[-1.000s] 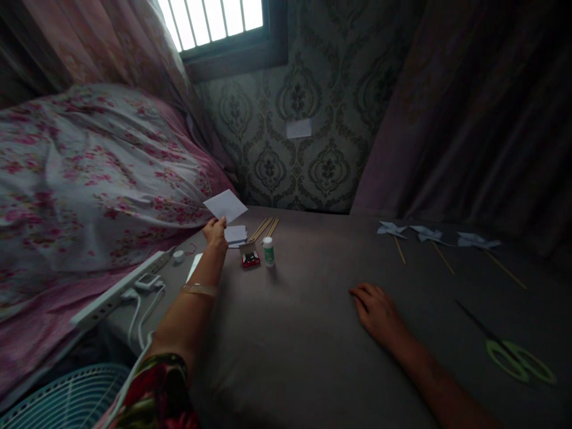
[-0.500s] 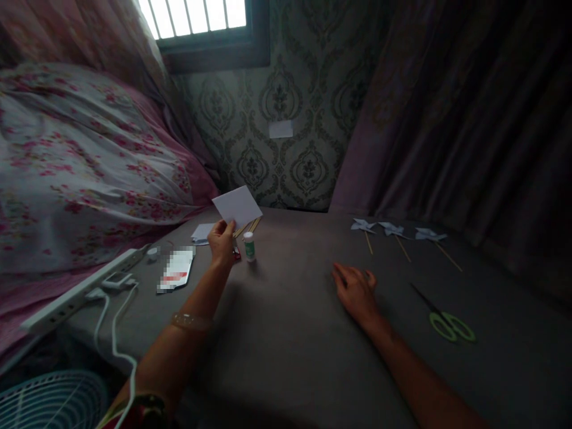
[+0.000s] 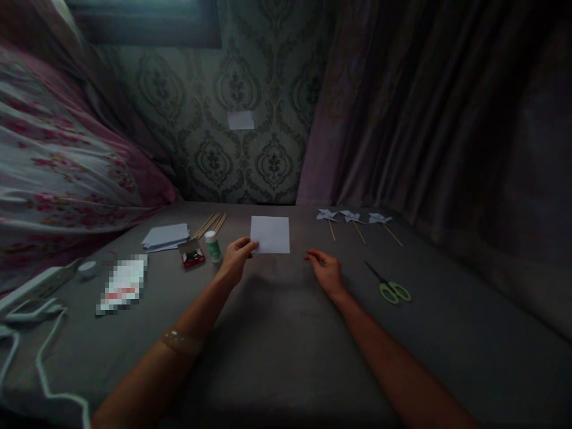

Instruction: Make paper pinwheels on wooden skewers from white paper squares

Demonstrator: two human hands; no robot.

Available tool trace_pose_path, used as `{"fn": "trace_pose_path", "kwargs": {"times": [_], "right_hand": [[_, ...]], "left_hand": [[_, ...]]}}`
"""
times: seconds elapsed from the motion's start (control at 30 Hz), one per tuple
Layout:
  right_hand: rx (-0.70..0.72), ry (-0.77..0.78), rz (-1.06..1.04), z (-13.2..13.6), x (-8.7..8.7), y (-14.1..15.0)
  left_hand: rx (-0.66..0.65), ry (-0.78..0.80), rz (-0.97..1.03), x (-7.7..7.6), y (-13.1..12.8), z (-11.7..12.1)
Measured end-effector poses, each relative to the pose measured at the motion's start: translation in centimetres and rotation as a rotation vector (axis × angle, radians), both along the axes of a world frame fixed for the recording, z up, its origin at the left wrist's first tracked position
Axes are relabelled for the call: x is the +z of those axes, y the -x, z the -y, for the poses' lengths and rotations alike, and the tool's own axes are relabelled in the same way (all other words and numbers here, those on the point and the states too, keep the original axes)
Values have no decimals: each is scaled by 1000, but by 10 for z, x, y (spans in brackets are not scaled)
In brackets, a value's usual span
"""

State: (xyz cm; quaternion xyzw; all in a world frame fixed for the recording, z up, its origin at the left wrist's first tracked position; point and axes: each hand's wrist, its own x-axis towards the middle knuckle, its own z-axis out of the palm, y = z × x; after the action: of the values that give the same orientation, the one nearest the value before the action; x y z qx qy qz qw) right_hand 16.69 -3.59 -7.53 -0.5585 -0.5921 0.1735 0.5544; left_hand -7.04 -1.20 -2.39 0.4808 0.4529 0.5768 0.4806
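My left hand (image 3: pixel 236 260) pinches the lower left corner of a white square sheet of paper (image 3: pixel 270 234) and holds it just above the grey table (image 3: pixel 286 333). A little to the right of the sheet, my right hand (image 3: pixel 325 271) hovers low over the table with its fingers loosely curled and nothing in them. Left of my left hand stand a small white bottle with a green label (image 3: pixel 213 246) and a small open red box (image 3: pixel 192 254).
A stack of white paper (image 3: pixel 165 236) and several wooden sticks (image 3: pixel 210 223) lie at the back left. Three paper pinwheels on sticks (image 3: pixel 353 217) lie at the back right, green-handled scissors (image 3: pixel 389 287) nearer. A power strip with white cables (image 3: pixel 27 298) sits at the left edge.
My left hand has carried the paper sheet from the stack at the back left to the middle of the table. My right hand has lifted and moved towards the sheet. The view has swung right.
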Motion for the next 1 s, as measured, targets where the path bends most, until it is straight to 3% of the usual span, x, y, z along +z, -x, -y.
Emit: {"fn": "trace_pose_path", "kwargs": {"times": [0.3,0.43,0.6,0.8,1.0], "right_hand": [[65,90,-330,2,15,2],[58,158,-428,1,15,-2],[51,191,-437,1,13,-3],[71,235,-504,5,15,3],[92,219,-623,5,16,8]], "left_hand": [[-147,146,-49,-2,-41,3],[-176,199,18,-10,-55,5],[-168,208,50,-20,-53,5],[-65,231,197,-18,-47,6],[-219,270,213,-22,-63,21]]}}
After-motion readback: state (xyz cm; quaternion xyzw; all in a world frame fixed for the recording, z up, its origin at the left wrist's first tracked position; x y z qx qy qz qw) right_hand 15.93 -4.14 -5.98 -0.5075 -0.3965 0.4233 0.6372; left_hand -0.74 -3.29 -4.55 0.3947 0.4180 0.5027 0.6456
